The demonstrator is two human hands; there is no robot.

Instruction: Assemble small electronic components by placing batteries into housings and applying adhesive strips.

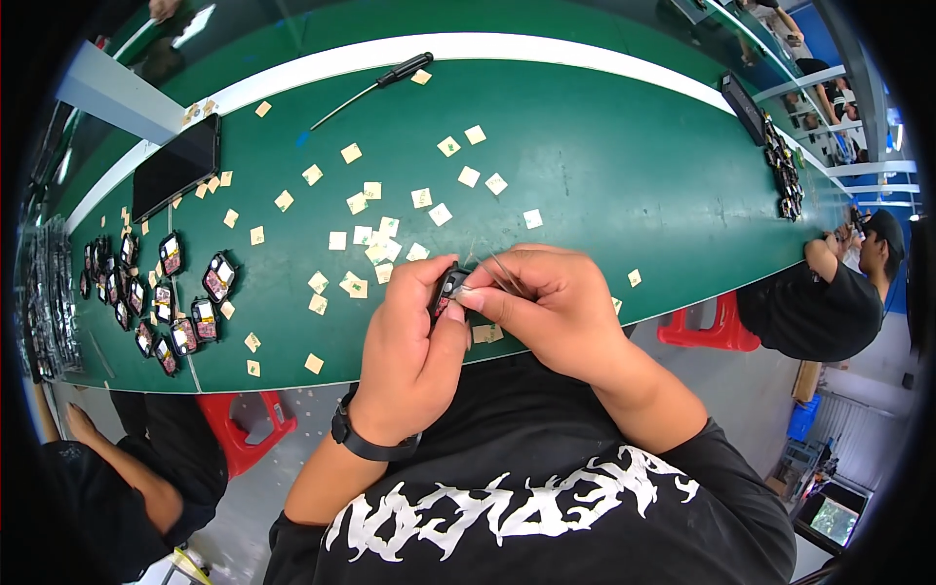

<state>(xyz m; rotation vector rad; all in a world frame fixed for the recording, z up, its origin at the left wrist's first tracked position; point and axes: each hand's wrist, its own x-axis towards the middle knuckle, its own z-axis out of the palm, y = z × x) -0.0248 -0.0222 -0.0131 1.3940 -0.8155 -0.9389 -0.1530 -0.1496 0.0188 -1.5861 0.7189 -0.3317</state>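
My left hand (411, 331) is closed around a small black housing (448, 285) with a dark face and some red inside, held near the table's front edge. A pair of metal tweezers (500, 271) is in my right hand (556, 310), its tips pointing away from me. The thumb and fingertip of that hand also pinch at the top of the housing; whether something small is between them I cannot make out. Many small cream paper squares (421, 198) lie scattered on the green table (604, 156) beyond my hands.
Several similar black housings with red boards (219, 277) sit at the left, near a dark tablet (178, 168). A screwdriver (375, 88) lies at the far edge. On the right are a black box (743, 107) and dark parts (783, 175). People sit on both sides near red stools (717, 324).
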